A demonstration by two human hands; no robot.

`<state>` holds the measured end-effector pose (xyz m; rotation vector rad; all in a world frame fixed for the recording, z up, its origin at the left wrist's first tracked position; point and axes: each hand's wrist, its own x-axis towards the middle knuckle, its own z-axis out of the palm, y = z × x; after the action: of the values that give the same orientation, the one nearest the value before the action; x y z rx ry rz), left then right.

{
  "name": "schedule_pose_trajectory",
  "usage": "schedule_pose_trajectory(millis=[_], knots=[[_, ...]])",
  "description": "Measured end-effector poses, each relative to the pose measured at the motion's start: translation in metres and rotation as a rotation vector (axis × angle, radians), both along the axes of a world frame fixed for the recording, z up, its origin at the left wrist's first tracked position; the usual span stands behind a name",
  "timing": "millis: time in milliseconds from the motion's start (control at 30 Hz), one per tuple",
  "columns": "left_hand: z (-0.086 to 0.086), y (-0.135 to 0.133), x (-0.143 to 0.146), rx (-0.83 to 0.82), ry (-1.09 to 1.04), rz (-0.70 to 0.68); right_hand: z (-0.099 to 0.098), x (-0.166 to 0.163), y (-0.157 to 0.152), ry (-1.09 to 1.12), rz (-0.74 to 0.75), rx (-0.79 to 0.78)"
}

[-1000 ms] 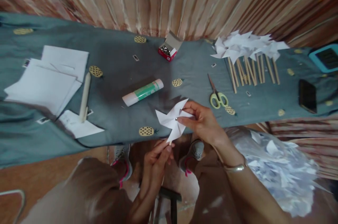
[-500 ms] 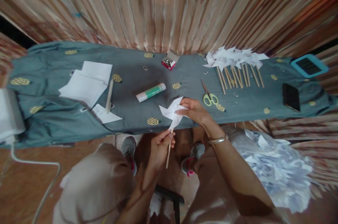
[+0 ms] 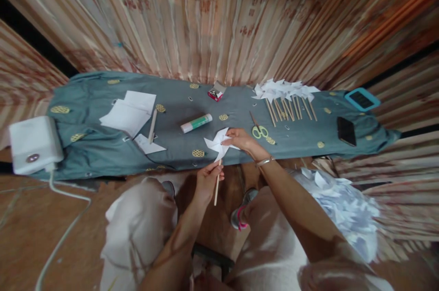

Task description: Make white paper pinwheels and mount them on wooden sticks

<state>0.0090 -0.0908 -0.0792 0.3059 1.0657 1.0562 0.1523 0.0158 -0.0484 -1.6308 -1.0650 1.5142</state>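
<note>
A white paper pinwheel [image 3: 217, 143] on a thin wooden stick [image 3: 216, 189] is held at the table's front edge. My left hand [image 3: 207, 180] is closed round the stick just below the paper. The thumb and fingers of my right hand [image 3: 242, 139] pinch the pinwheel's right side, by a small pin head at its centre. Right of that hand lie scissors [image 3: 259, 131] with yellow-green handles. A glue stick [image 3: 196, 123] with a green label rests to the left, and a small red box of pins [image 3: 216, 92] stands open farther back.
Finished pinwheels [image 3: 284, 89] lie in a row at the back right. White paper sheets [image 3: 126, 115], a pale stick-like tool [image 3: 152, 125] and a cut paper piece [image 3: 149, 145] are on the left. A phone [image 3: 346, 131], blue-framed device [image 3: 362, 99], white box with cable [image 3: 35, 145] and bag of papers [image 3: 346, 208] surround these.
The camera view has shifted, so the table sits smaller, with more of the white box showing. Both hands keep their hold on the pinwheel and its stick.
</note>
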Motion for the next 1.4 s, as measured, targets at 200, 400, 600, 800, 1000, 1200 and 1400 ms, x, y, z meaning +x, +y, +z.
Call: schedule_pose_trajectory(millis=[200,400,600,800,1000,1200,1400], knots=[[-0.001,-0.001,0.000,0.004,0.014,-0.008,0.004,0.003,-0.008,0.053,0.000,0.017],[-0.003,-0.002,0.000,-0.009,0.018,0.025,0.013,-0.003,-0.017,0.084,-0.023,0.063],[-0.004,-0.005,0.000,-0.019,-0.018,0.047,0.015,-0.007,-0.042,0.160,-0.081,0.206],[-0.006,-0.003,0.001,0.009,-0.035,0.037,0.011,-0.009,-0.075,-0.060,-0.090,0.418],[-0.009,-0.004,0.000,0.142,0.080,-0.125,0.020,-0.011,-0.092,-0.508,0.026,0.807],[-0.005,-0.007,-0.003,0.209,0.101,-0.229,0.031,-0.005,-0.093,-0.627,0.068,0.980],[0.005,-0.006,-0.005,0.237,0.118,-0.258,0.036,-0.004,-0.092,-0.624,0.070,1.008]])
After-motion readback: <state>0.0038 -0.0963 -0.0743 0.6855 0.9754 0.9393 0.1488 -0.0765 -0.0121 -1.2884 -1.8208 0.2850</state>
